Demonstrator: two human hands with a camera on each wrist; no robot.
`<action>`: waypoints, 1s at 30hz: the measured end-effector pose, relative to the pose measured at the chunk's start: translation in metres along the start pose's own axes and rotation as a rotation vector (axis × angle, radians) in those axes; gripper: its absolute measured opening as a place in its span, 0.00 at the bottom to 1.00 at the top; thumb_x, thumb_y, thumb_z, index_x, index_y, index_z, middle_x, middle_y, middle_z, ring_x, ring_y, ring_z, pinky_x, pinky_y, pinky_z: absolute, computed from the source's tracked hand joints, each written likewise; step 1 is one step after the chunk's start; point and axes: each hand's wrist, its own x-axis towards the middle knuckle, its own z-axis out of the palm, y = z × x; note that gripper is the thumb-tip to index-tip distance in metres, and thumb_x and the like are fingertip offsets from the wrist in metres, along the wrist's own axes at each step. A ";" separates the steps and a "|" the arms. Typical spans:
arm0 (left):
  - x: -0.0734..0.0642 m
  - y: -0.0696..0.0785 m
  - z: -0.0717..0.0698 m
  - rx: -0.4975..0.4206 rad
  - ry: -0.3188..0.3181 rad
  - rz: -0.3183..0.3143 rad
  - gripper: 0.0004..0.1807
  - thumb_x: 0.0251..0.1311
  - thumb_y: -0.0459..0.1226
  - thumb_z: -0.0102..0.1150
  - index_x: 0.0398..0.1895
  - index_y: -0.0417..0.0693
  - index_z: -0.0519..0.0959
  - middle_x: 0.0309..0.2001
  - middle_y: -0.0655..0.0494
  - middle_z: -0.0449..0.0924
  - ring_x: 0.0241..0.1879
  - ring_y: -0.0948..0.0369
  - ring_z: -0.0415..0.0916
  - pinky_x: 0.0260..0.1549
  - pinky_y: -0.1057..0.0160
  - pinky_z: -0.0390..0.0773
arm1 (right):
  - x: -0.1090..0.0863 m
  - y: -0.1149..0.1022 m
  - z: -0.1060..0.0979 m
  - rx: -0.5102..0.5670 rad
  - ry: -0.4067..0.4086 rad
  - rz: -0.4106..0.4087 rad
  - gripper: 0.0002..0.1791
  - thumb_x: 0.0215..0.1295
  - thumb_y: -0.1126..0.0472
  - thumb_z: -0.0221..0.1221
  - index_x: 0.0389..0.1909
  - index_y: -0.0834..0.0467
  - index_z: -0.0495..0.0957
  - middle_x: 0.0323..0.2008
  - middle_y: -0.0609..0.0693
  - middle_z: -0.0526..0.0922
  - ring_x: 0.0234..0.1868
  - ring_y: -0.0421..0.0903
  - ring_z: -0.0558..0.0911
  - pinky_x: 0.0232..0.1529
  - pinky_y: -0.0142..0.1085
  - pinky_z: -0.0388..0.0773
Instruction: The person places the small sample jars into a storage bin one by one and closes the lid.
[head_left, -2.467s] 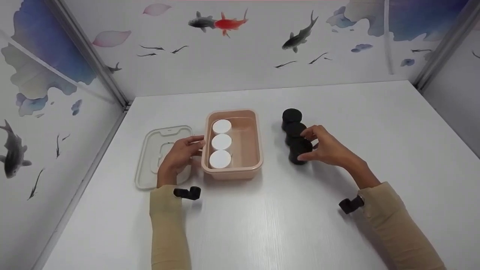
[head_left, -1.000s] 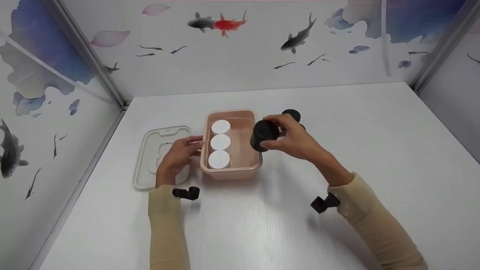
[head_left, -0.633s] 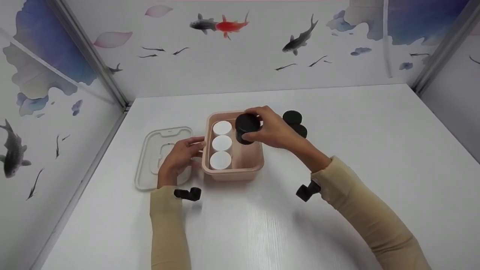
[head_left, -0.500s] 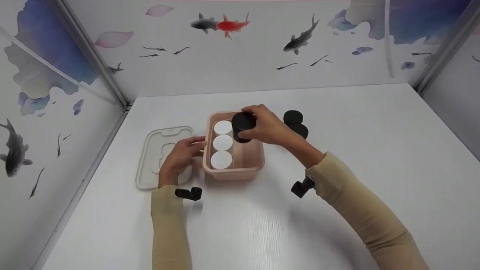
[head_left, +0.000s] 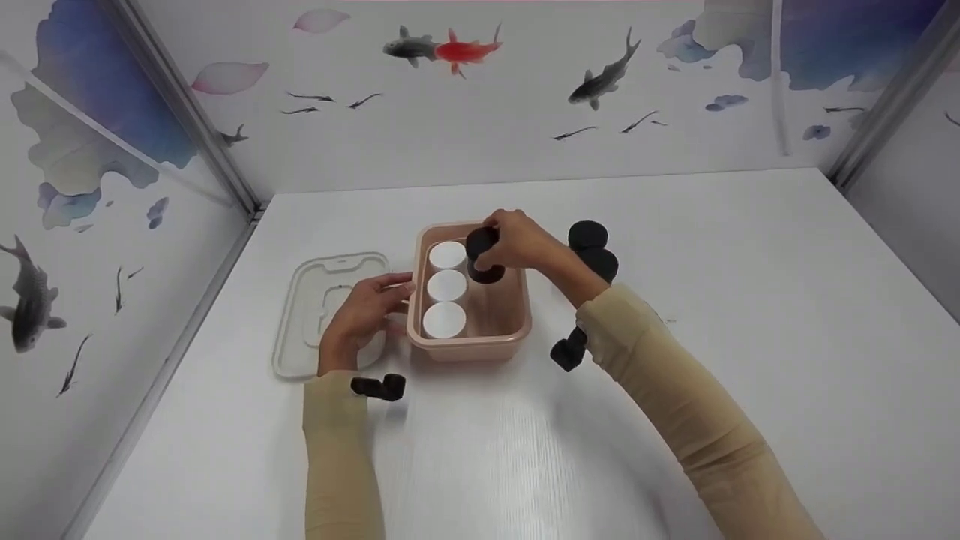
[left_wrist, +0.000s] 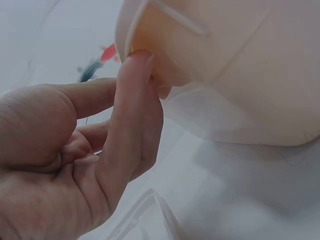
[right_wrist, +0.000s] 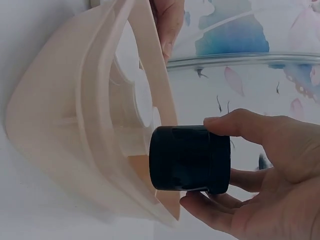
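Note:
My right hand (head_left: 517, 241) grips a black lidded jar (right_wrist: 187, 160) by its upper end, thumb on one side and fingers on the other. The jar (head_left: 486, 262) is over the far right part of a pinkish plastic box (head_left: 469, 351), near its back rim. Three white-topped round jars (head_left: 446, 286) stand in a row along the box's left side. My left hand (head_left: 366, 315) holds the box's left rim, with fingertips (left_wrist: 137, 62) at the edge in the left wrist view. Whether the black jar touches the box floor cannot be made out.
Two more black jars (head_left: 589, 235) stand to the right of the box, the nearer partly behind my right forearm. A pale translucent lid (head_left: 292, 330) lies flat on the white table (head_left: 465, 465), left of the box and partly under my left hand. Printed panels enclose the table.
My right hand has taken the nearest black jar from the row on the right and carried it left over the box, lowering it lately. My left hand stays at the rim.

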 end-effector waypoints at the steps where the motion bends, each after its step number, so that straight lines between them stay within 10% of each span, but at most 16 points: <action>1: 0.000 0.000 0.000 0.002 -0.002 0.001 0.26 0.72 0.46 0.55 0.71 0.51 0.70 0.61 0.47 0.79 0.53 0.55 0.82 0.36 0.62 0.85 | 0.002 -0.002 0.001 -0.006 -0.006 0.012 0.37 0.60 0.61 0.68 0.68 0.66 0.66 0.63 0.65 0.72 0.58 0.56 0.77 0.60 0.45 0.80; 30: -0.001 0.001 0.000 -0.019 -0.030 0.040 0.25 0.72 0.45 0.56 0.69 0.49 0.71 0.56 0.44 0.81 0.49 0.56 0.83 0.31 0.62 0.85 | 0.040 -0.005 0.026 -0.355 0.021 0.126 0.25 0.57 0.66 0.68 0.57 0.65 0.78 0.56 0.61 0.79 0.50 0.53 0.74 0.53 0.46 0.78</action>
